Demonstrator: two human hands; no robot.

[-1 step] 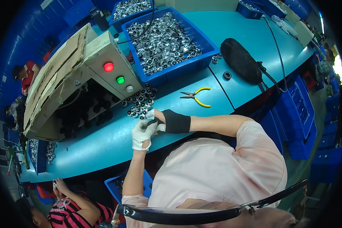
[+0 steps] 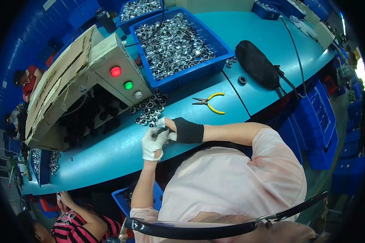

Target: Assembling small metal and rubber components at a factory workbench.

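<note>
My left hand (image 2: pixel 151 145), in a white glove, is closed at the near edge of the table, its fingers pressed against a small black part (image 2: pixel 163 130). My right hand (image 2: pixel 171 126) meets it there, fingers closed on the same part; it wears a black wrist support (image 2: pixel 190 130) and white finger covers. The part's shape is mostly hidden by the fingers. Just beyond my fingertips lies a loose pile of small round chrome-and-black pieces (image 2: pixel 149 107). Pliers with yellow handles (image 2: pixel 210 103) rest on the table to the right, apart from both hands.
A beige machine (image 2: pixel 121 77) with red and green lights stands left, dark round pieces inside its opening. Behind the pile is a large blue bin (image 2: pixel 225 60) of chrome pieces. A black pouch (image 2: pixel 255 62) and black ring (image 2: pixel 242 80) lie right. A co-worker (image 2: pixel 75 222) sits lower left.
Both hands have shifted very slightly while staying together around the small black part. Nothing else has visibly moved.
</note>
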